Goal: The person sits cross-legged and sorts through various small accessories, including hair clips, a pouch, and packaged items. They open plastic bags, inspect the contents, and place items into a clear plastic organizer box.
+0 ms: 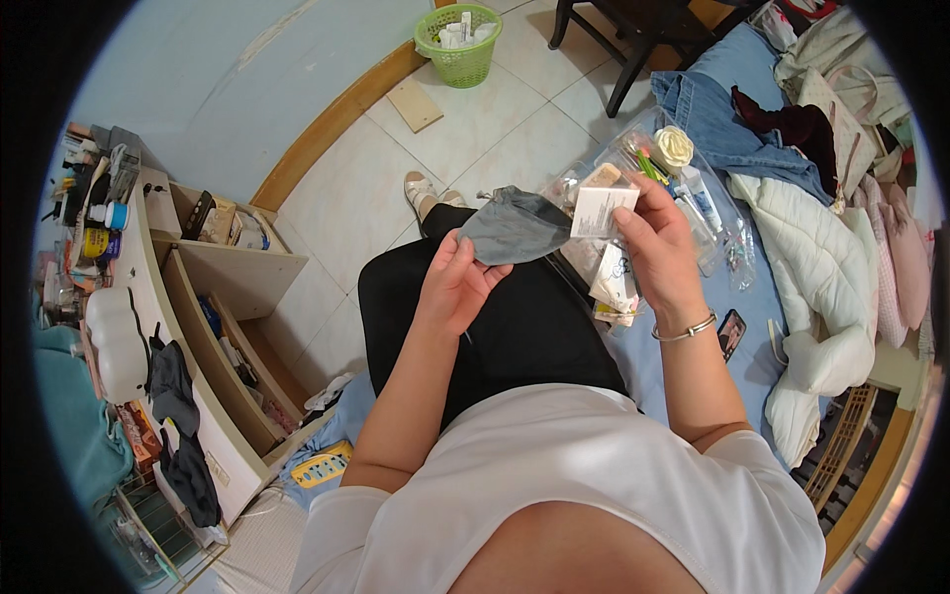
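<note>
My left hand is closed on the near left edge of a dark grey, thin fabric pouch, thumb on top and fingers beneath. The pouch lies spread out above my lap, its right end reaching the small white printed box. Between thumb and fingers, my right hand grips that flat, square box by its right side. Whether the box touches the pouch or only overlaps it in view, I cannot tell. Behind my right hand sits a clear plastic organizer with tubes, a cream-coloured flower and small packets.
A phone lies on the blue bedsheet near my right forearm. White bedding and clothes are heaped at right. On the left, a dresser has drawers pulled out. A green basket and a dark chair stand farther off.
</note>
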Tool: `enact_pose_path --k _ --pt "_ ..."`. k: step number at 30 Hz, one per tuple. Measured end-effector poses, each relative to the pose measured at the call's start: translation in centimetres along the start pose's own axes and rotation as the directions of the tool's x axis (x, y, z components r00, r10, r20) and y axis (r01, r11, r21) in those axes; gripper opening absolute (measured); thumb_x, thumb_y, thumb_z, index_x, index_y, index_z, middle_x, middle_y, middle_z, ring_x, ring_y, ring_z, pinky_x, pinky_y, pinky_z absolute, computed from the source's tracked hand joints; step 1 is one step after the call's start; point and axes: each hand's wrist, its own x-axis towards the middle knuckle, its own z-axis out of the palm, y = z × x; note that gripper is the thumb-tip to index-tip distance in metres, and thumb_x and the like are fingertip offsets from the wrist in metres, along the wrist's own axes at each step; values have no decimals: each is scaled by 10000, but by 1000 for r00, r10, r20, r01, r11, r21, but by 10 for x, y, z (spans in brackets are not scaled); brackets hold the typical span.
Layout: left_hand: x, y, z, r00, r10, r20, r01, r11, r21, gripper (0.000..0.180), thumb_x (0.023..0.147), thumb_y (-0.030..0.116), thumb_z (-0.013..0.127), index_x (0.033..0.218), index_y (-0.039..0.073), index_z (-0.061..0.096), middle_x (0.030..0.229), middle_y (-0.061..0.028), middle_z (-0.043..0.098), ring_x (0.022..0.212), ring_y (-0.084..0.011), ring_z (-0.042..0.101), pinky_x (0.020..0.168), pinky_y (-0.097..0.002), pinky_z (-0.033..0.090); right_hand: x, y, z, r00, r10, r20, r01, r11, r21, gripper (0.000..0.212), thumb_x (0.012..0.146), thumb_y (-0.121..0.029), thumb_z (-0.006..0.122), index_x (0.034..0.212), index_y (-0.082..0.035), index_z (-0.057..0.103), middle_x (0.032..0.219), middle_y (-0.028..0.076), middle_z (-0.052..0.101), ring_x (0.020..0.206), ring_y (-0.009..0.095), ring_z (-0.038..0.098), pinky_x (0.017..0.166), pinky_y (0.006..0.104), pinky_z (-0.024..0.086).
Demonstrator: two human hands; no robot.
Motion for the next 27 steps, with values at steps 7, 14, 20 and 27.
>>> enact_pose_path --k 7,14,20,27 --pt "-1 -2 2 998 -7 62 4 999 42 192 957 210 531 1085 73 489 1128 -95 591 1020 -207 590 897 -403 489 2 -2 7 964 -180 197 261 789 -556 220 853 -96 627 1056 -12 609 896 57 561 787 150 564 724 258 472" --pt "1 -9 -5 992 -48 117 40 997 68 246 925 226 588 1102 82 498 1171 -101 584 1051 -221 589 883 -411 506 -7 11 4 884 -187 428 452 569 -687 195 801 -70 635 990 -27 616 1025 134 567 870 327 589 794 362 480" --pt "-3 -7 20 991 -85 -101 119 911 394 289 920 108 560 1193 40 494 1099 -83 599 1016 -193 591 875 -343 497 -12 22 1 897 -176 404 435 500 -748 179 807 -106 634 976 -48 616 989 118 595 858 324 604 746 380 499" --pt "-11 -1 41 995 89 43 -82 497 864 236 845 47 672 1063 18 586 849 -4 617 763 -69 572 678 -208 483 -22 38 7 867 -285 409 482 272 -833 45 729 -107 622 737 -79 588 738 65 531 708 268 584 598 386 470"
